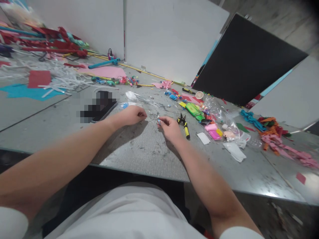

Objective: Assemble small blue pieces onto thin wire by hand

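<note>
Blue-and-white piece (159, 120): small, pinched between thumb and fingertips of the right grip (170, 128).
Right grip: grasping that piece, knuckles up, over the grey bench (149, 156).
Left grip (136, 115): fingers curled inward, near the right grip but apart from it; cannot tell whether anything is held.
Silvery strands (150, 100): loose, thin, fanned out just beyond both grips.
White lump (131, 95): beyond the left grip, beside the strands.
Cutters (184, 127): black and yellow, blades parted, lying just right of the right grip.
Packs: green pack (192, 109) beyond and right of the right grip; pink pack (214, 134) farther right, past the cutters.
White paper (203, 138): right of the right grip, between cutters and pink pack.
Dark object (104, 105): left of the left grip, mostly pixelated.
</note>
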